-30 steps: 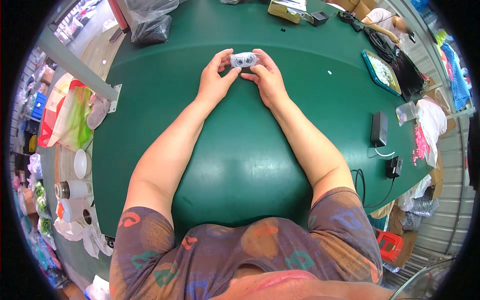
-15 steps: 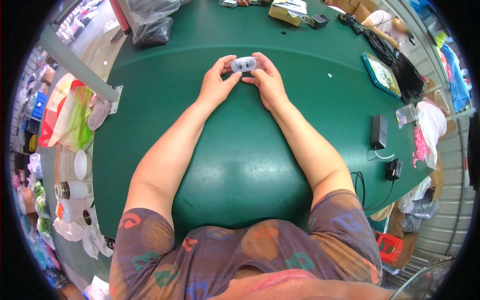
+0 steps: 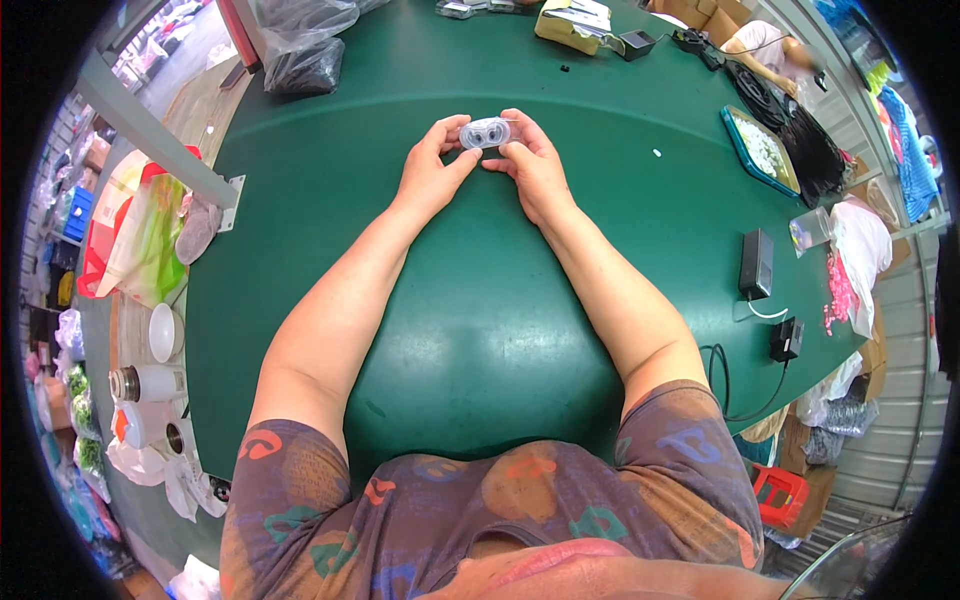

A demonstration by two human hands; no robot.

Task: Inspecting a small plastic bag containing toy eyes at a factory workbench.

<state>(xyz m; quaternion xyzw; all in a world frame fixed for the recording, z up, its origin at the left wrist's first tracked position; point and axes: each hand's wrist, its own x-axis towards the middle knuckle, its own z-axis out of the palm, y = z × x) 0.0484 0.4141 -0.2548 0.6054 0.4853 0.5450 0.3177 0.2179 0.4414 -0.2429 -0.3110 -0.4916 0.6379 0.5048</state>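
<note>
Both hands hold a small clear plastic piece (image 3: 485,134) over the far middle of the green table (image 3: 470,320). It has two round cups side by side with dark spots in them, and a thin clear flap at its right end; its exact kind is too small to make out. My left hand (image 3: 436,165) grips its left end between thumb and fingers. From the right, my right hand (image 3: 533,165) pinches the other end, thumb on the near side and fingers behind.
A black power adapter (image 3: 757,264) and a smaller black box (image 3: 786,339) with cables lie at right. Beyond them are a teal tray (image 3: 790,181) of white pieces and a clear cup (image 3: 810,230). A metal post (image 3: 160,130) stands at left. A co-worker (image 3: 765,50) is at far right.
The two hands and the clear piece stay nearly in place, a few pixels lower in the picture. A co-worker's fingers at the far edge have gone from view.
</note>
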